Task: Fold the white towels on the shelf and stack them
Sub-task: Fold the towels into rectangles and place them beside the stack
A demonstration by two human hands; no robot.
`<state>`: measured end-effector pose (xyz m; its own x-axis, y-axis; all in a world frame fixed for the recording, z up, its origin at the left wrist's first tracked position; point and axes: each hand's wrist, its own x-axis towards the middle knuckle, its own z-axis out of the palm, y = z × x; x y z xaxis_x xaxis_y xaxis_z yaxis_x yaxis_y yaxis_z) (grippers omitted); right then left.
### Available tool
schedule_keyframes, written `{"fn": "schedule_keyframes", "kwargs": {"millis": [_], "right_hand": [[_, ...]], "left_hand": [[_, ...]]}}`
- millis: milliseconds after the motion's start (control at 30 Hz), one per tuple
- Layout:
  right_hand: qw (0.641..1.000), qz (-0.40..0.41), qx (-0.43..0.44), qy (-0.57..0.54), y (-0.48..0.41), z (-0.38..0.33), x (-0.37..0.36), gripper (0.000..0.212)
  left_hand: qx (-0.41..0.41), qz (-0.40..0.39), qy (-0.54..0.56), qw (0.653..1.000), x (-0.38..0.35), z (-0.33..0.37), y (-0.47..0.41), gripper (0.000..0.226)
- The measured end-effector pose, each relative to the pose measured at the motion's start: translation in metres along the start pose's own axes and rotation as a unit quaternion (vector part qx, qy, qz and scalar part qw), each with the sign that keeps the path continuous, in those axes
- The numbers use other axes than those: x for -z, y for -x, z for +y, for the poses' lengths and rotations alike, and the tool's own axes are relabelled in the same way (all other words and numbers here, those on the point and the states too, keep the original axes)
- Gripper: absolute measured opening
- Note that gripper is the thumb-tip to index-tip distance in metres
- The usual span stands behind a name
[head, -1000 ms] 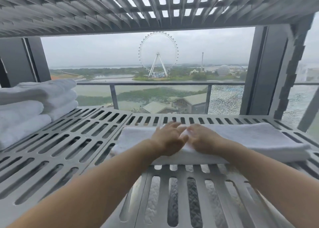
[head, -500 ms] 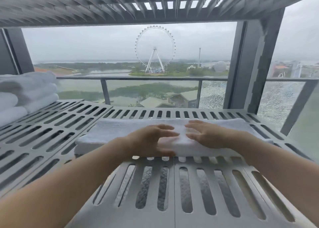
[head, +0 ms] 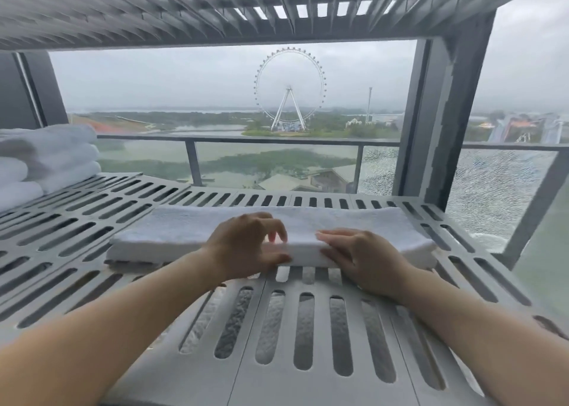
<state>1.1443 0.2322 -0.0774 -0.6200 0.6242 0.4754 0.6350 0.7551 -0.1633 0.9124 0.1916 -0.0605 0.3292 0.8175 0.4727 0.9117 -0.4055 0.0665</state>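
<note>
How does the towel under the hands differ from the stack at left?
The long towel lies alone, a flat strip; the stacked towels are folded bundles piled several high. The left hand and right hand touch the long towel, not the stacked towels. Both are white.

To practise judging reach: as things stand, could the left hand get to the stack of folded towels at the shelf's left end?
Probably yes. Only bare slatted shelf lies between the left hand and the stack of folded towels. The hand must first leave the long towel it holds.
</note>
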Motion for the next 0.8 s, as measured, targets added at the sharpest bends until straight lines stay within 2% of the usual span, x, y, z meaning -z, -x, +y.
{"fn": "schedule_keyframes", "kwargs": {"millis": [133, 200, 267, 333, 400, 467, 567, 700, 800], "right_hand": [[0.999, 0.028, 0.007, 0.023, 0.000, -0.003, 0.002, 0.030], [1.000, 0.016, 0.005, 0.019, 0.000, -0.004, 0.004, 0.029], [1.000, -0.022, -0.003, 0.000, 0.001, 0.001, 0.007, 0.035], [0.998, -0.065, -0.019, -0.013, 0.004, 0.007, 0.012, 0.052], [0.993, -0.111, -0.047, -0.012, 0.007, 0.010, 0.015, 0.062], [0.984, -0.163, -0.064, 0.011, 0.008, 0.010, 0.014, 0.064], [0.973, -0.209, -0.089, 0.035, 0.007, 0.007, 0.015, 0.064], [0.965, -0.225, -0.132, 0.039, 0.010, 0.006, 0.017, 0.067], [0.968, -0.212, -0.129, 0.045, 0.012, 0.006, 0.018, 0.071]], "left_hand": [[0.007, 0.023, 0.003, 1.000, -0.010, 0.009, 0.001, 0.013], [-0.001, 0.017, 0.008, 1.000, -0.013, 0.009, 0.003, 0.013], [-0.016, 0.024, 0.011, 1.000, -0.014, 0.010, 0.004, 0.021], [-0.020, 0.031, -0.006, 0.999, -0.016, 0.015, 0.004, 0.040], [-0.011, -0.007, 0.001, 1.000, -0.020, 0.025, 0.000, 0.055], [0.004, -0.065, 0.008, 0.998, -0.025, 0.033, -0.003, 0.051], [0.020, -0.091, 0.030, 0.995, -0.027, 0.033, -0.001, 0.044], [0.008, -0.094, 0.028, 0.995, -0.025, 0.035, 0.001, 0.045], [0.003, -0.108, 0.019, 0.994, -0.025, 0.035, 0.003, 0.045]]}}
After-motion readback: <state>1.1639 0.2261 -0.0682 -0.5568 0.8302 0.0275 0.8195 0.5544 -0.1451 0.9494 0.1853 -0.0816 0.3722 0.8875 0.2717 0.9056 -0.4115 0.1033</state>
